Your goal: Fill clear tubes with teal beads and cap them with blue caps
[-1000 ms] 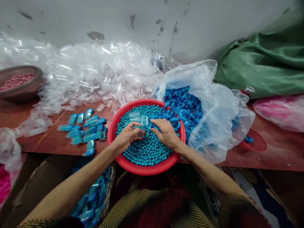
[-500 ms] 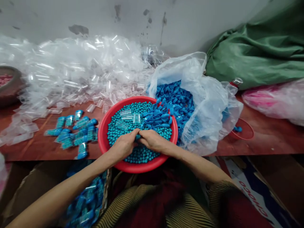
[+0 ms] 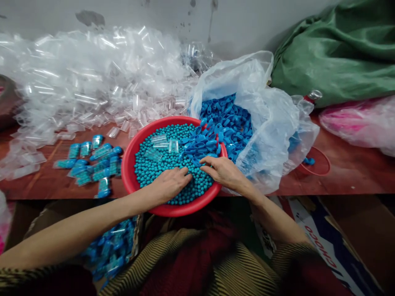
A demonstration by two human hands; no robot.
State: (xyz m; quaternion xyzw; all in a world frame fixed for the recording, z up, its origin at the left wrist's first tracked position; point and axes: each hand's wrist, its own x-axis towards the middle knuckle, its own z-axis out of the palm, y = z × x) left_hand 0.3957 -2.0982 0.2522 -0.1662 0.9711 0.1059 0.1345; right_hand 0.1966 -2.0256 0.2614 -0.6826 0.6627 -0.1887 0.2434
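Note:
A red basin (image 3: 130, 176) holds turquoise beads (image 3: 151, 174), a heap of blue plastic caps (image 3: 200, 146) and a few clear plastic tubes (image 3: 173, 146). My left hand (image 3: 173, 183) is low over the beads, its fingers curled downward; whatever they may hold is hidden beneath them. Over the basin's right side, my right hand (image 3: 224, 170) reaches to the near edge of the caps. Its thumb and forefinger are a little apart, with the tips close to a blue cap.
Filled tubes with blue caps (image 3: 101, 166) lie left of the basin. Behind them rises a pile of clear tubes (image 3: 92, 82). A plastic bag (image 3: 268, 131) of blue caps opens against the basin's right rim. A cardboard box below contains more filled tubes (image 3: 114, 250).
My hands were together over the beads and have come apart. The right has moved right and up to the blue caps; the left remains over the beads. The view has tilted down slightly.

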